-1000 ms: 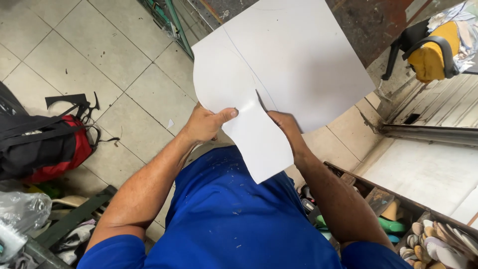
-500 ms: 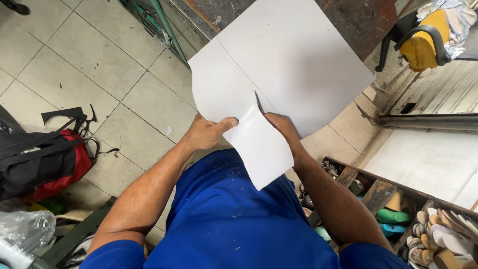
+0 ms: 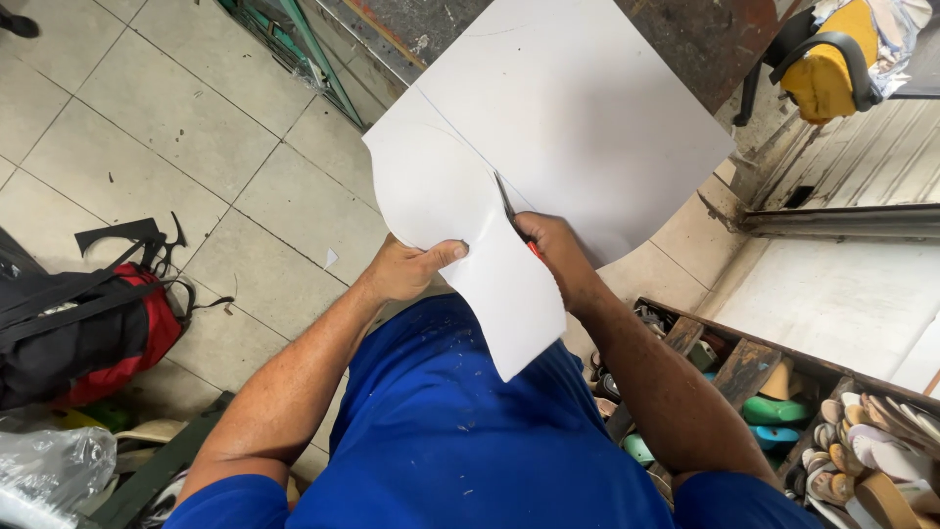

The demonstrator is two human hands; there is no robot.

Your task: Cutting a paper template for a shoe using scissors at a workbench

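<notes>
Many beige floor tiles (image 3: 147, 127) under a white sheet (image 3: 578, 127)

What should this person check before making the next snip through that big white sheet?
1. Left hand grips the cut flap of the white sheet: ok.
2. Right hand holds the scissors: ok.
3. Blade sits in the cut: ok.
4. Left thumb apart from the blade: ok.
5. Drawn line ahead of the blade visible: cannot tell.
6. Backpack away from the sheet: ok.
</notes>
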